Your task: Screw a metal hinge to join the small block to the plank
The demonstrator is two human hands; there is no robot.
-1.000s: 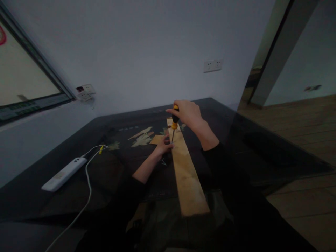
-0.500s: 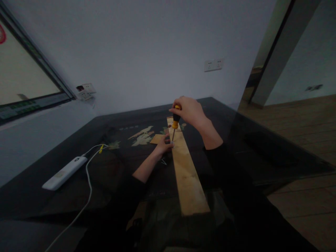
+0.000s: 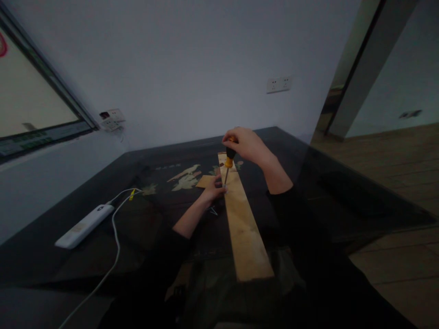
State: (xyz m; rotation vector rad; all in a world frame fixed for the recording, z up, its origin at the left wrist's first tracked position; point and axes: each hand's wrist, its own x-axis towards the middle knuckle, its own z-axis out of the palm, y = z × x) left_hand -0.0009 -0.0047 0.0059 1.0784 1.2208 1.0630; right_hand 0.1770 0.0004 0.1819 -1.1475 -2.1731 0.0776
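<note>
From my remote seat I see the right hand (image 3: 247, 144) with its fingers wrapped around a yellow-and-black screwdriver (image 3: 229, 157), whose thin shaft slants down to the far half of a wooden board (image 3: 244, 224). The left hand (image 3: 211, 190) is nearer the tip, fingers partly curled at the board's left edge; I cannot tell whether they pinch anything. Long, flat and pale, the board lies near-to-far on the dark tabletop (image 3: 283, 146), its near end overhanging.

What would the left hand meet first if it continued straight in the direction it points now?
Most likely the long wooden board; the left hand is at its edge, near the tip of the screwdriver, though exact contact is unclear.
</note>
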